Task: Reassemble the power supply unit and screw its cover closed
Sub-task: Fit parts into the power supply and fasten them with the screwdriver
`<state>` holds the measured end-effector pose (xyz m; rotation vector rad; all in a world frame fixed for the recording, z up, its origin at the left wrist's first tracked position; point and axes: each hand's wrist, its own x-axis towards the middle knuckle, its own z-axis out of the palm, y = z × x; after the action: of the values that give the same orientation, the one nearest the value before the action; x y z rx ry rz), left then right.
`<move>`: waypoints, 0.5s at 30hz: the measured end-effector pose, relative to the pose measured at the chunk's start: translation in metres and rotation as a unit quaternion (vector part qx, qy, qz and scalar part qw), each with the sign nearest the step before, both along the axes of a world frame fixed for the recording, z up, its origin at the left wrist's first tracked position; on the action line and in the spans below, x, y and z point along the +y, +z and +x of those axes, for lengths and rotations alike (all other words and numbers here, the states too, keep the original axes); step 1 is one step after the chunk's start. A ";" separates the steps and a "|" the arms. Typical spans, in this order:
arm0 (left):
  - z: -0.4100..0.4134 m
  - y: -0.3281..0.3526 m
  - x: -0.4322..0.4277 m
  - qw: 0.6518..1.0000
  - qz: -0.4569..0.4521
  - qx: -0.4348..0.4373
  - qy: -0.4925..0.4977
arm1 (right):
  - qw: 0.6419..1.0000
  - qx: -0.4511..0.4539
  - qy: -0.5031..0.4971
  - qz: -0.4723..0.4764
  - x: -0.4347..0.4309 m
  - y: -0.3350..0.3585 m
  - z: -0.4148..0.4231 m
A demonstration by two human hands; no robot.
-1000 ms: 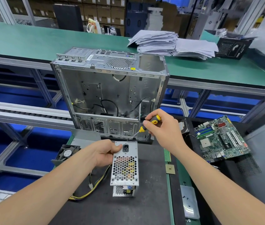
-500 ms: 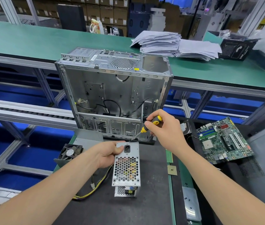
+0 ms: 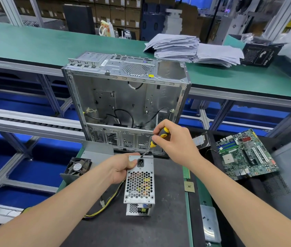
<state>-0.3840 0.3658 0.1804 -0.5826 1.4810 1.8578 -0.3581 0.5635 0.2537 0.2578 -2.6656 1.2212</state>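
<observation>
While standing the power supply unit on end on the dark table, about midway between its left and right edges, grips the unit's upper left edge with the left hand, thumb on the face beside the power socket, fingers curled behind; honeycomb grille toward the camera; holds a yellow-and-black screwdriver in the right hand, fingers wrapped round the handle, shaft slanting down and left, tip at the unit's top edge just above the socket; cannot tell whether seated in a screw; yellow and black cables trailing from the unit's left side toward the near left corner; behind the unit, at the far edge, an open computer case standing upright, loose black wires inside; at the left edge, a black fan against a grey metal bracket; toward the right edge, a green motherboard lying flat, a hard drive just beside it on its left; right of the unit, a small square chip; on the green table beyond, a stack of papers.
</observation>
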 end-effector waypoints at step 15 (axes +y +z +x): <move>0.005 0.008 0.004 0.999 -0.034 0.038 0.003 | 0.945 -0.063 0.225 0.229 -0.029 0.044 -0.026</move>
<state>-0.3794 0.3702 0.1884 -0.5553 1.5982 1.8592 -0.3840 0.5344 0.2981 0.9311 -3.0822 0.6997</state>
